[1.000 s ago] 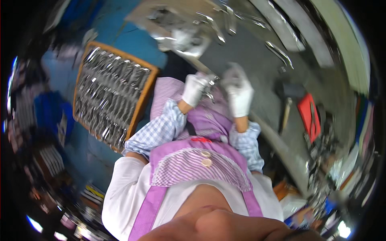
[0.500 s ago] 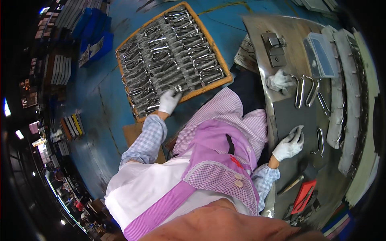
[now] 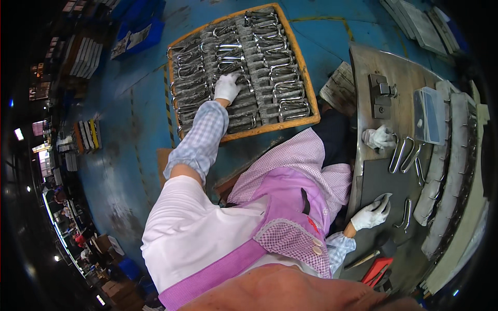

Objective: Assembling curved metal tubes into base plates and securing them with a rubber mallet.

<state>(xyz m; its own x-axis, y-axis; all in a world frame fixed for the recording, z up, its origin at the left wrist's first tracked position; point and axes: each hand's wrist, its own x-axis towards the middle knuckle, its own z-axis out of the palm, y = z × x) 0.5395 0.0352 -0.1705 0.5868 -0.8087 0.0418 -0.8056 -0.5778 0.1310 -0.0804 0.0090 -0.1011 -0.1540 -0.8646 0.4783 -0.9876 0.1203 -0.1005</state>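
Observation:
My left hand (image 3: pixel 227 89), in a white glove, reaches into a wooden-framed tray (image 3: pixel 271 127). Its fingers close at one of the shiny bent metal handles (image 3: pixel 247 84) in the middle column, partly hiding it. Rows of similar handles lie on grey cloth there. On the bench at right rests my gloved right hand (image 3: pixel 371 213), fingers curled. A thin grey edge (image 3: pixel 383 197) shows at its fingertips; whether this is a held piece or soiled glove is unclear. More bent handles (image 3: pixel 401 154) lie past a dark mat (image 3: pixel 381 179), and a single one (image 3: pixel 406 213) lies beside my right hand.
A crumpled white glove (image 3: pixel 378 138), a metal fixture block (image 3: pixel 382 96) and a clear plastic box (image 3: pixel 429 115) sit on the bench. A hammer (image 3: pixel 363 258) and a red object (image 3: pixel 376 270) lie nearer me. Padded grey strips (image 3: pixel 451 160) line the bench's far right. Blue crates (image 3: pixel 139 40) stand on the floor.
My left hand has moved farther into the tray, from its near edge to the middle column. The view has shifted with my head. My right hand stays on the bench, much the same.

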